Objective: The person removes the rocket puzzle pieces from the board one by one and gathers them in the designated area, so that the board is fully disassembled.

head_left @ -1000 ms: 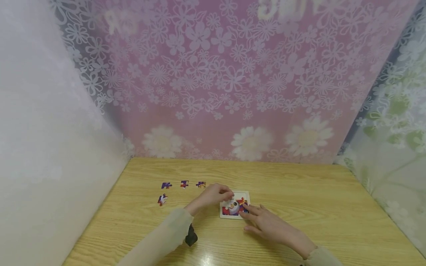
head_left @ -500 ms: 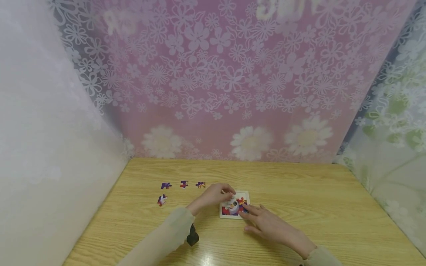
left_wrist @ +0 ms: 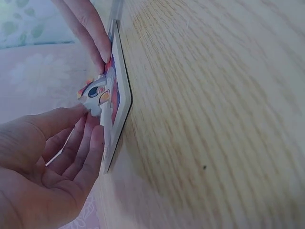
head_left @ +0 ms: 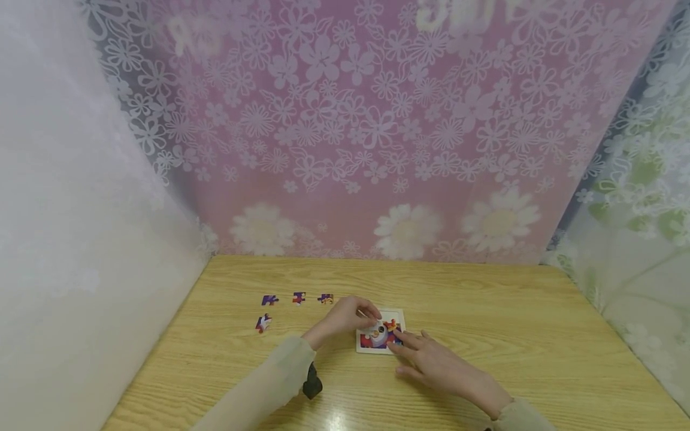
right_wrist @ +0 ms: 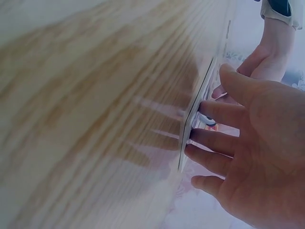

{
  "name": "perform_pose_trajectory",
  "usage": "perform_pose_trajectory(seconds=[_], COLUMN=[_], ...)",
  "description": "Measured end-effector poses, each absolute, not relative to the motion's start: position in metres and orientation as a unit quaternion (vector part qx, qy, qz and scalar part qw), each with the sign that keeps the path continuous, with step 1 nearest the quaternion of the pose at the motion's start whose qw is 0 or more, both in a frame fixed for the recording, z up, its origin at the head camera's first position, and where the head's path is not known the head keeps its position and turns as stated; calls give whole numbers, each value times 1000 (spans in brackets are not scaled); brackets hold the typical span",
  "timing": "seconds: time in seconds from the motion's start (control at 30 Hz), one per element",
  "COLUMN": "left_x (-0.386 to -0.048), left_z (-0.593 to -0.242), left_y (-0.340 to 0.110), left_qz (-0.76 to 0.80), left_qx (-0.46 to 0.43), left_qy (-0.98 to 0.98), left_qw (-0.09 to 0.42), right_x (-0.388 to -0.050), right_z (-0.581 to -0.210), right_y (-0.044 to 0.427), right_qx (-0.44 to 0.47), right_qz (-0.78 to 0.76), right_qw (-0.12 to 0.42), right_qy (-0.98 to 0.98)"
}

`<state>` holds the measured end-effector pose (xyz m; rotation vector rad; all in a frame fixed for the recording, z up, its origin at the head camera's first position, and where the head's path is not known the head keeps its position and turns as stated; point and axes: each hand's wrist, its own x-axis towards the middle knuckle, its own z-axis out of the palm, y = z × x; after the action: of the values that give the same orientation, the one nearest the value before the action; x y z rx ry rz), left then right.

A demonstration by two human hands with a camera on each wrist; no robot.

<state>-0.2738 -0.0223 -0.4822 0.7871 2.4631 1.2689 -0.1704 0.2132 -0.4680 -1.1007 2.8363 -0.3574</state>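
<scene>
A square puzzle tray (head_left: 399,313) with a pale rim lies on the table, its lower part filled with colourful pieces. The left hand (head_left: 345,316) is over the tray's left side. In the left wrist view, the thumb and fingers of the left hand (left_wrist: 57,162) pinch a white puzzle piece with an eye on it (left_wrist: 94,98), tilted up from the tray (left_wrist: 125,102). The right hand (head_left: 439,366) rests its spread fingers on the tray's right edge. In the right wrist view, fingertips of the right hand (right_wrist: 257,138) touch the tray's rim (right_wrist: 191,112).
Several loose puzzle pieces lie left of the tray: a purple one (head_left: 269,300), a red and purple one (head_left: 299,298), one with yellow (head_left: 326,298), and a white and red one nearer (head_left: 263,323). Patterned cloth (head_left: 345,120) hangs behind the wooden table (head_left: 485,305).
The left fingers have shifted slightly over the tray, with the pinched piece lower against it. The right hand has stayed in place.
</scene>
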Motion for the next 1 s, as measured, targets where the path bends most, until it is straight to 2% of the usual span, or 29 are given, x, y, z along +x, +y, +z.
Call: perform_pose_trajectory(seconds=[0.23, 0.73, 1.0], left_x=[-273, -273, -276], left_z=[-484, -483, -479], left_y=[-24, -24, -33], left_qz=[435, 456, 501], left_qx=[259, 229, 214], left_qy=[852, 853, 829], left_qw=[136, 111, 128], right_x=[-169, -168, -165], right_z=[-469, -467, -463], right_y=[214, 214, 212], right_qx=[-357, -364, -357], right_qz=[-112, -105, -109], right_qw=[42, 39, 44], right_qy=[927, 925, 927])
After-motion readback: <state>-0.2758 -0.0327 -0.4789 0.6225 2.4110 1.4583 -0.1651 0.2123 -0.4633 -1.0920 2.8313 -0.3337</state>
